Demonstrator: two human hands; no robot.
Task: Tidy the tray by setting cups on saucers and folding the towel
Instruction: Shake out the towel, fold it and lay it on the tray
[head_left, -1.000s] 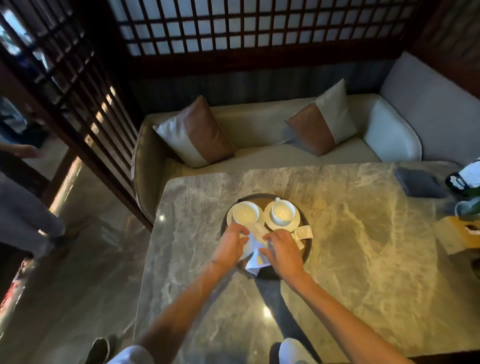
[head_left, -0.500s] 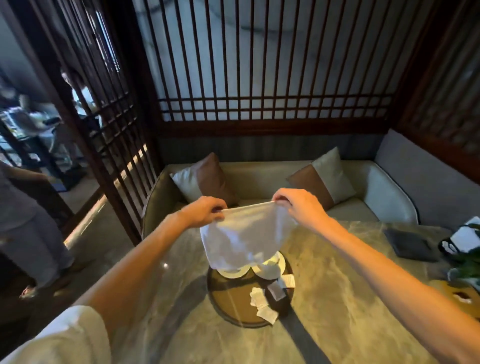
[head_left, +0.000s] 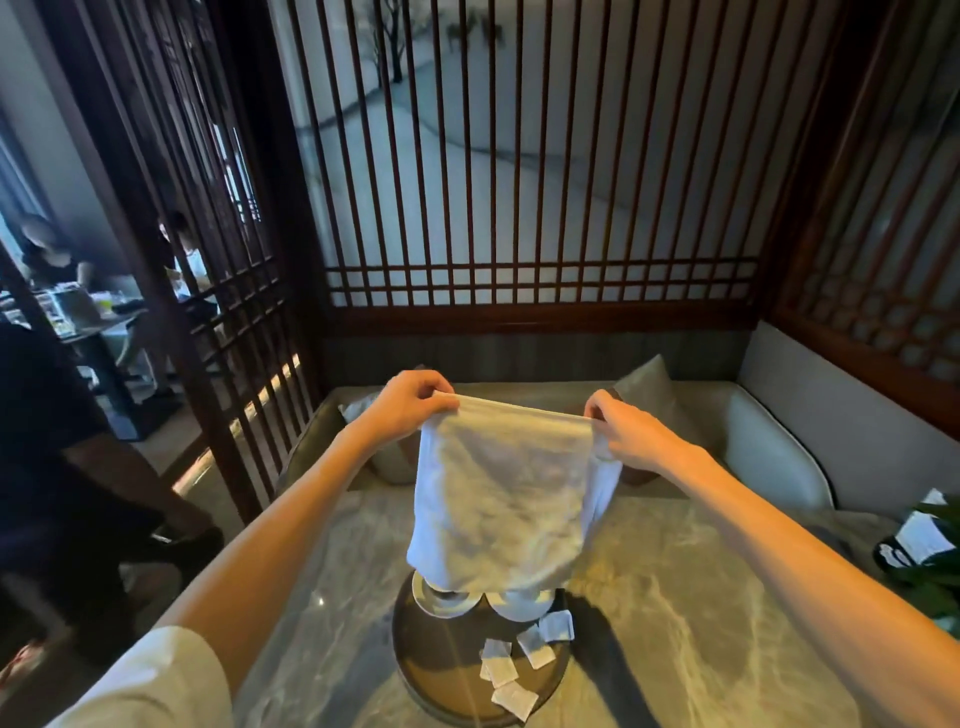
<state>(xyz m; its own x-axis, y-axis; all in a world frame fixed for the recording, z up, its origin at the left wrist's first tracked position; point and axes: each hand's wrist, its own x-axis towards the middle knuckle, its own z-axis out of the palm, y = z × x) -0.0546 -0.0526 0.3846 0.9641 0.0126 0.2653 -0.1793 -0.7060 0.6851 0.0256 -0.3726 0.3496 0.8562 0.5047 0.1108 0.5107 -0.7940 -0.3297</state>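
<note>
1. Towel (head_left: 501, 499) hangs spread above the tray (head_left: 421, 670), its lower hem over the tray's far side.
2. Higher above the tray, its top edge runs left to right; left hand (head_left: 410, 405) and right hand (head_left: 628, 431) each pinch one corner, equally near for folding.

Dim, warm light; wide-angle bending at edges.

Left sleeve (head_left: 150, 680): white, short, plain cloth.
Left forearm (head_left: 291, 519): bare from sleeve to wrist.
Right forearm (head_left: 779, 525): bare as far as shows.
Left grip (head_left: 405, 410): bare.
Right grip (head_left: 628, 434): bare.
</note>
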